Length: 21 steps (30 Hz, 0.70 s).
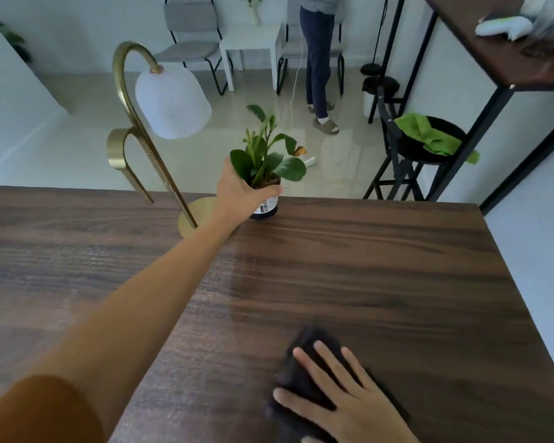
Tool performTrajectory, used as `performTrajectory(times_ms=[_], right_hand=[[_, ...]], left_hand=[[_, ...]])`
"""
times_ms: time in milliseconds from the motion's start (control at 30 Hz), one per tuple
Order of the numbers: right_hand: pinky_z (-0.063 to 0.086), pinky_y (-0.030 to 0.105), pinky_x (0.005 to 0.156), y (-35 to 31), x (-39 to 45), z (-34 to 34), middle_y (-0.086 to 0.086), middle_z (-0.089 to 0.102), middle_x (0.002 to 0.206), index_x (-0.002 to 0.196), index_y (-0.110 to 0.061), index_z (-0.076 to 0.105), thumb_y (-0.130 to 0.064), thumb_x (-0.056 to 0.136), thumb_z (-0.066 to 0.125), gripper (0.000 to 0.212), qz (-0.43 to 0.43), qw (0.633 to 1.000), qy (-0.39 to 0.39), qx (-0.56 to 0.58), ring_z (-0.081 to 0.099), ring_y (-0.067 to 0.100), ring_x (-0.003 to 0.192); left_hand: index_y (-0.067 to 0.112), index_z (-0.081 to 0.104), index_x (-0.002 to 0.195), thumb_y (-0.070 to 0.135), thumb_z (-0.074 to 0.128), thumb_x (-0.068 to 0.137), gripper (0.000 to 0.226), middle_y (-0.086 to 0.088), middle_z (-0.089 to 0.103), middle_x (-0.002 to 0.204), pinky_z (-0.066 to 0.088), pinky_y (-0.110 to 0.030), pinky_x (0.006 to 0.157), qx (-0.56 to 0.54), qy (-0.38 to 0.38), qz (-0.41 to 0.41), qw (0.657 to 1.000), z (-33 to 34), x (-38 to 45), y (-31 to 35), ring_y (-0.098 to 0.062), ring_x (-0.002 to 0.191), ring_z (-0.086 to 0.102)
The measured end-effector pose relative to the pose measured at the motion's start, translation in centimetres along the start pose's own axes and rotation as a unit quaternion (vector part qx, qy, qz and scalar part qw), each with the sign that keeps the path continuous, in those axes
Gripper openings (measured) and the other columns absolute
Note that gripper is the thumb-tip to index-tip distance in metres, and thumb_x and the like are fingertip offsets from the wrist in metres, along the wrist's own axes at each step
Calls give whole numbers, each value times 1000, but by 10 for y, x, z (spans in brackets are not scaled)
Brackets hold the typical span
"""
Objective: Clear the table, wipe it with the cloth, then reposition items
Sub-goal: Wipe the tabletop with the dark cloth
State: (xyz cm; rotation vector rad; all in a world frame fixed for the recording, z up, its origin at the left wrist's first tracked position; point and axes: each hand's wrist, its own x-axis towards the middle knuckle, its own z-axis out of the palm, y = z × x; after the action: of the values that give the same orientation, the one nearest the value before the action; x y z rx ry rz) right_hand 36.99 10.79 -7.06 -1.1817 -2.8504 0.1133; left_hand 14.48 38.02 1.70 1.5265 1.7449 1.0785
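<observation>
A small potted plant point(266, 161) in a dark pot with a label stands at the far edge of the dark wooden table point(381, 266). My left hand point(240, 193) reaches across the table and is wrapped around the pot. Near the front edge, my right hand point(339, 398) lies flat, fingers spread, pressing on a dark cloth point(304, 375) that rests on the tabletop. A brass lamp point(147, 129) with a white shade stands just left of the plant, its round base beside my left forearm.
Beyond the table is a pale floor with a person standing point(317, 65), two grey chairs and a white side table point(250, 43). A black stool point(429, 145) with a green cloth stands at the right, under a tall wooden shelf point(493, 55).
</observation>
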Motion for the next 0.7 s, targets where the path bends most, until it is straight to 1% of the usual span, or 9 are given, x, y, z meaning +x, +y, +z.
performTrajectory(times_ms=[67, 167, 267, 333, 400, 467, 533, 633, 700], right_hand=[[31, 51, 103, 45, -38, -8, 6, 41, 153, 147, -46, 31, -66, 92, 33, 59, 52, 999, -8, -13, 31, 31, 142], [19, 52, 114, 111, -51, -22, 4, 21, 162, 148, -54, 14, -78, 87, 18, 66, 250, 968, -32, 20, 8, 28, 150], [9, 63, 115, 142, 1, -27, 8, -3, 165, 145, -60, -6, -84, 80, 7, 71, 416, 908, -39, 37, -3, 42, 148], [3, 68, 113, 139, 56, -31, 15, -9, 163, 147, -56, -8, -85, 79, 6, 74, 473, 877, -54, 58, -7, 50, 145], [0, 70, 112, 107, 104, -31, 18, -11, 162, 149, -52, -6, -80, 84, 9, 72, 449, 888, -69, 77, -10, 52, 144], [-3, 69, 112, 50, 128, -22, 17, -12, 163, 149, -51, -3, -74, 89, 14, 67, 357, 928, -67, 80, -12, 50, 145], [-1, 68, 113, -14, 118, -15, 16, -8, 163, 150, -51, 4, -67, 92, 22, 63, 236, 966, -56, 88, -8, 48, 146], [10, 65, 115, -67, 46, -10, 9, 8, 164, 149, -51, 20, -62, 93, 32, 58, 75, 992, -19, 102, 4, 43, 149], [9, 56, 117, -56, -18, -8, 0, 10, 164, 148, -55, 16, -63, 93, 33, 57, 45, 994, -21, 94, 6, 35, 150]], left_hand=[[19, 45, 117, 34, 89, 57, 76, 5, 63, 108, 37, -7, 68, -4, -18, -8, 1000, 5, -7, -11, -7, 94, 58], [21, 43, 123, 43, 87, 57, 83, 8, 63, 113, 40, -13, 72, 10, -15, -23, 1000, 7, -21, -18, -8, 98, 58], [15, 23, 143, 55, 87, 52, 118, -1, 51, 137, 42, -32, 102, 23, -45, -30, 998, -4, -37, -12, -18, 124, 49], [16, 14, 148, 67, 82, 50, 129, -7, 38, 148, 35, -41, 111, 42, -62, -43, 996, -19, -53, -6, -22, 135, 38], [11, 10, 151, 54, 74, 72, 111, -7, 29, 155, 26, -31, 112, 41, -83, -54, 994, -38, -88, 0, -21, 141, 29], [11, 22, 150, 42, 61, 89, 79, -5, 35, 153, 29, -30, 111, 68, -77, -37, 994, -61, -131, -9, -18, 139, 34], [13, 37, 145, 38, 53, 94, 59, -7, 46, 145, 33, -31, 108, 148, -43, -28, 988, -91, -177, -34, -21, 134, 42], [6, 48, 137, 39, 44, 97, 52, -18, 49, 140, 34, -41, 107, 260, -22, -54, 964, -146, -234, -102, -34, 130, 46], [5, 49, 136, 43, 41, 96, 56, -18, 45, 145, 31, -54, 110, 336, -11, -68, 939, -182, -264, -149, -36, 135, 39]])
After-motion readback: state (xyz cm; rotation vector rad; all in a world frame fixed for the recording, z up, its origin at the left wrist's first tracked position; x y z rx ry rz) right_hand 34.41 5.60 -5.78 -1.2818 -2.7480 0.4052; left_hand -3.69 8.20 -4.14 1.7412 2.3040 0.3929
